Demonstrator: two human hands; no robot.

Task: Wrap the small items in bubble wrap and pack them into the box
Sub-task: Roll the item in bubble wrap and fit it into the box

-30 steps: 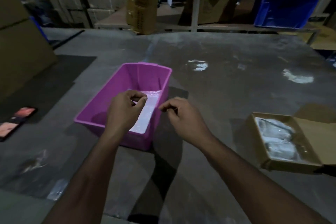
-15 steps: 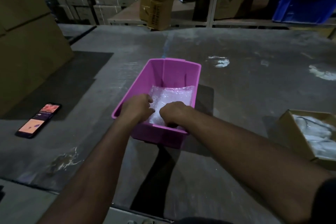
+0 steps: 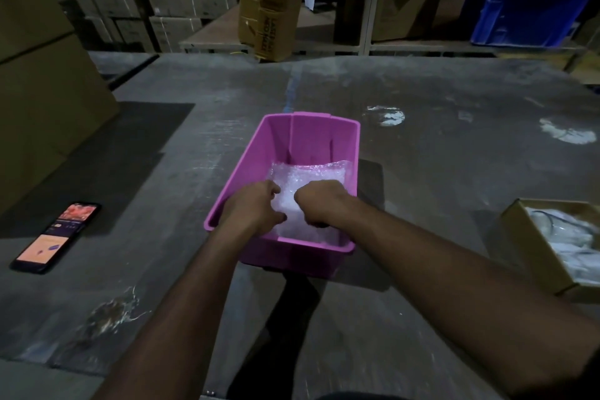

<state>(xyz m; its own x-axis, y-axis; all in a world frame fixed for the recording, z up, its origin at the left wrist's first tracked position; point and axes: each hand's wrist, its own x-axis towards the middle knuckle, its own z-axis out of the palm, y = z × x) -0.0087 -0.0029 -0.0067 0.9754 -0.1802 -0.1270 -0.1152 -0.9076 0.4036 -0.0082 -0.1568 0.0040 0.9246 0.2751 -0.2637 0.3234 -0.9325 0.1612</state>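
A pink plastic bin [image 3: 246, 169] stands on the grey table in front of me. Clear bubble wrap [image 3: 311, 178] lies inside it, filling the near half. Both my hands reach down into the bin. My left hand [image 3: 253, 208] has curled fingers on the wrap's left side. My right hand [image 3: 319, 204] has curled fingers on the wrap's near right part. The fingertips are hidden behind the knuckles, and so is whatever lies under the wrap. An open cardboard box [image 3: 532, 243] with clear wrapped items inside sits at the right edge.
A lit phone [image 3: 56, 235] lies flat on the table at the left. A big cardboard carton [image 3: 39, 101] stands at the far left. Beyond the table are a leaning tall carton [image 3: 269, 0], stacked cartons, a shelf frame and a blue crate [image 3: 526, 16].
A second ago both hands held the wrap above the bin's near rim. They have since gone down into the bin with it. My view has shifted left and closer.
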